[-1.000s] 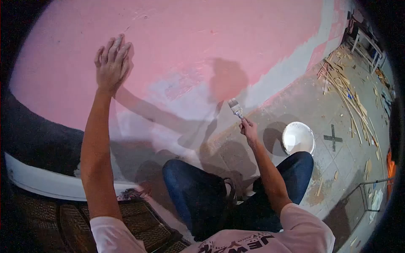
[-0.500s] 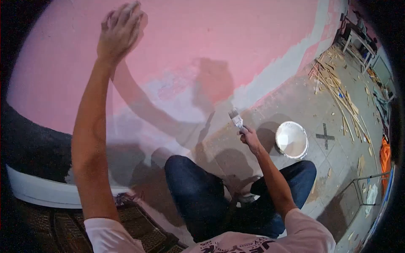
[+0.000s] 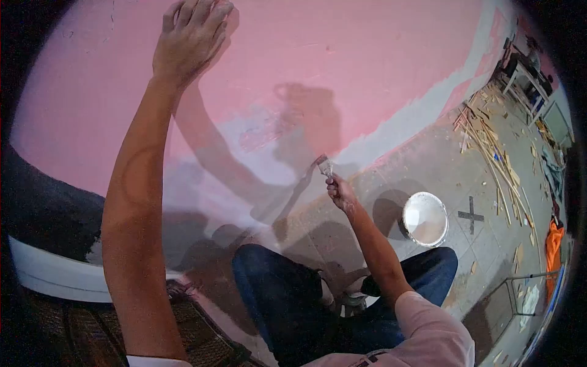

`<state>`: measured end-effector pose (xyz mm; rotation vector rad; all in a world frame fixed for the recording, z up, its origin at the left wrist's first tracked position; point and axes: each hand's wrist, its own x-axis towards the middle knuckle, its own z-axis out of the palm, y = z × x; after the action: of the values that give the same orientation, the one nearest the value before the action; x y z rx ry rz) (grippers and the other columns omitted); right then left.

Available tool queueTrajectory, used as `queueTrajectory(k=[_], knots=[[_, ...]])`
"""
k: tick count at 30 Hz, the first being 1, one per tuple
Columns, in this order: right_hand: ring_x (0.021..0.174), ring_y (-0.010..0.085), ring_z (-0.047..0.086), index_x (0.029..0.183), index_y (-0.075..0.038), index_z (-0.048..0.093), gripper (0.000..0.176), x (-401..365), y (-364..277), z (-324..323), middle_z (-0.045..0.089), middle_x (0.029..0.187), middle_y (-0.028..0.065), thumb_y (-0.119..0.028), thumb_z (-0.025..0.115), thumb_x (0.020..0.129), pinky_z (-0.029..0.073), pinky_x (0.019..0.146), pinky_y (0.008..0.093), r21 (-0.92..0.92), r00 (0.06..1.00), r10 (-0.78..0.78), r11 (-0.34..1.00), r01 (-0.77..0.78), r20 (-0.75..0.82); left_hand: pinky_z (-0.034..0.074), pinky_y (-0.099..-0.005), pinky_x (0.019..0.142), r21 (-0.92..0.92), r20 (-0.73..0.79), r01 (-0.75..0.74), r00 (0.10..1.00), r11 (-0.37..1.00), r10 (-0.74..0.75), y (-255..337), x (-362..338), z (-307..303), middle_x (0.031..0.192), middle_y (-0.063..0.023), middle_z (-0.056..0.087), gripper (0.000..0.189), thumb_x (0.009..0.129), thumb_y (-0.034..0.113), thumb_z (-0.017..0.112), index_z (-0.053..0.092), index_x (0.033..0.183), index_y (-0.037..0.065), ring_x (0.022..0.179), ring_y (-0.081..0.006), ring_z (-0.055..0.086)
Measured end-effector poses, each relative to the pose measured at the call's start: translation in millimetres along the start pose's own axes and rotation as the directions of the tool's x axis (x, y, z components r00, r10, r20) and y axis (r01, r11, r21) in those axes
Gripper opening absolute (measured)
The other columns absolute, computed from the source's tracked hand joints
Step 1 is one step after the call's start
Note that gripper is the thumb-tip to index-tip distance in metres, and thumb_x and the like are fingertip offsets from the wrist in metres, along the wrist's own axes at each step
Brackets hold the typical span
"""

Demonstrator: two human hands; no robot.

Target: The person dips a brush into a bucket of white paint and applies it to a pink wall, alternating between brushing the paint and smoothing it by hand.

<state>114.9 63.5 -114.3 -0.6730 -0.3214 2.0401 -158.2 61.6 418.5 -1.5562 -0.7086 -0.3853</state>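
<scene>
My right hand (image 3: 342, 194) grips a paintbrush (image 3: 326, 168) by its handle. The brush is smeared with white, and its bristles point up at the lower part of the pink wall (image 3: 391, 49), at or very near the surface. White paint covers a band along the wall's foot and patches left of the brush. High on the left, my left hand (image 3: 189, 40) rests against the wall, fingers apart and slightly bent, their tips partly near the frame's top edge. A white-rimmed bucket (image 3: 406, 235) of pale paint stands on the floor right of my right hand.
My bent knees (image 3: 275, 287) are below the brush. Wood strips and scraps (image 3: 495, 153) lie across the floor at right, near a dark taped cross (image 3: 471, 215). A metal frame (image 3: 510, 300) and orange cloth (image 3: 554, 244) sit at far right. A dark textured panel (image 3: 98, 330) is lower left.
My right hand has moved the paintbrush left and up to the wall. My left hand stays up on the wall, appearing slightly further right as the view shifts.
</scene>
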Motion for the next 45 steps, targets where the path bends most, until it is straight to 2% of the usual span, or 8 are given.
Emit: queueTrajectory(k=[4, 9, 16, 25, 34, 38, 41, 45], knots=[[0.054, 0.0047, 0.037, 0.111, -0.013, 0.054, 0.014, -38.8, 9.2, -8.1, 0.053, 0.079, -0.0034, -0.02, 0.043, 0.109, 0.034, 0.043, 0.022, 0.058, 0.993, -0.003, 0.998, -0.003, 0.118, 0.034, -0.0504, 0.113, -0.01, 0.044, 0.002, 0.999, 1.0, -0.002, 0.6, 0.3, -7.5, 0.142, -0.0116, 0.054, 0.043, 0.086, 0.022, 0.066, 0.058, 0.126, 0.008, 0.137, -0.0312, 0.045], [0.051, 0.005, 0.037, 0.112, -0.01, 0.056, 0.015, 5.7, 41.4, -70.2, 0.053, 0.076, -0.0032, -0.02, 0.046, 0.107, 0.031, 0.043, 0.0213, 0.057, 0.99, 0.064, 0.997, -0.057, -0.126, 0.034, -0.0505, 0.113, 0.004, 0.004, -0.004, 1.0, 1.0, 0.004, 0.6, 1.1, -3.1, 0.142, -0.0112, 0.054, 0.043, 0.086, 0.023, 0.066, 0.058, 0.126, 0.008, 0.137, -0.0311, 0.045], [0.054, 0.003, 0.033, 0.122, -0.01, 0.052, 0.015, -33.5, -21.6, 62.4, 0.045, 0.078, -0.0046, -0.015, 0.045, 0.109, 0.027, 0.041, 0.0167, 0.128, 0.982, -0.093, 0.989, 0.072, 0.163, 0.034, -0.0505, 0.113, 0.009, 0.057, 0.006, 0.998, 1.0, -0.007, 0.4, 2.3, -9.5, 0.143, -0.0108, 0.053, 0.042, 0.086, 0.023, 0.066, 0.059, 0.125, 0.009, 0.137, -0.0303, 0.045], [0.055, 0.0031, 0.032, 0.126, -0.008, 0.052, 0.02, 7.1, 7.1, -7.3, 0.045, 0.078, -0.0039, -0.013, 0.046, 0.108, 0.026, 0.042, 0.016, 0.041, 0.993, -0.02, 0.999, 0.025, -0.119, 0.034, -0.0509, 0.113, -0.003, -0.009, 0.008, 1.0, 1.0, -0.008, -2.9, 2.9, -1.7, 0.143, -0.0113, 0.054, 0.042, 0.087, 0.024, 0.066, 0.059, 0.125, 0.008, 0.137, -0.0304, 0.045], [0.058, 0.0015, 0.035, 0.135, -0.005, 0.052, 0.031, -82.9, -60.7, 122.6, 0.049, 0.082, -0.0033, -0.016, 0.05, 0.107, 0.028, 0.044, 0.0163, 0.015, 0.956, -0.182, 0.983, 0.184, 0.229, 0.034, -0.0503, 0.112, 0.022, 0.014, -0.012, 1.0, 1.0, 0.012, -5.0, 1.5, -5.1, 0.14, -0.0114, 0.054, 0.045, 0.085, 0.025, 0.068, 0.058, 0.125, 0.008, 0.136, -0.0295, 0.047], [0.057, 0.0014, 0.032, 0.128, -0.008, 0.053, 0.022, -107.4, -76.4, 152.1, 0.047, 0.084, -0.004, -0.017, 0.051, 0.108, 0.026, 0.042, 0.0146, -0.015, 0.957, -0.247, 0.968, 0.252, 0.153, 0.034, -0.05, 0.112, -0.012, -0.03, -0.009, 1.0, 1.0, 0.009, -5.7, -1.4, -0.7, 0.141, -0.0117, 0.054, 0.045, 0.086, 0.026, 0.068, 0.058, 0.126, 0.008, 0.136, -0.0292, 0.047], [0.057, 0.0011, 0.033, 0.124, -0.01, 0.053, 0.019, -109.9, -90.4, 173.7, 0.047, 0.083, -0.0043, -0.017, 0.052, 0.107, 0.025, 0.041, 0.0149, 0.092, 0.913, -0.221, 0.975, 0.202, 0.344, 0.034, -0.0501, 0.112, -0.008, 0.027, -0.01, 1.0, 1.0, 0.01, -3.0, 0.7, -9.5, 0.14, -0.0119, 0.054, 0.043, 0.088, 0.026, 0.066, 0.058, 0.126, 0.008, 0.136, -0.0293, 0.047], [0.054, 0.0024, 0.033, 0.124, -0.003, 0.053, 0.022, -60.7, -73.2, 151.9, 0.048, 0.079, -0.0035, -0.017, 0.052, 0.107, 0.026, 0.042, 0.0159, 0.039, 0.966, -0.135, 0.991, 0.13, 0.218, 0.034, -0.0506, 0.112, 0.029, -0.002, -0.005, 1.0, 1.0, 0.005, -4.6, 1.3, -3.5, 0.141, -0.0122, 0.055, 0.041, 0.089, 0.027, 0.065, 0.058, 0.126, 0.008, 0.137, -0.0296, 0.046]])
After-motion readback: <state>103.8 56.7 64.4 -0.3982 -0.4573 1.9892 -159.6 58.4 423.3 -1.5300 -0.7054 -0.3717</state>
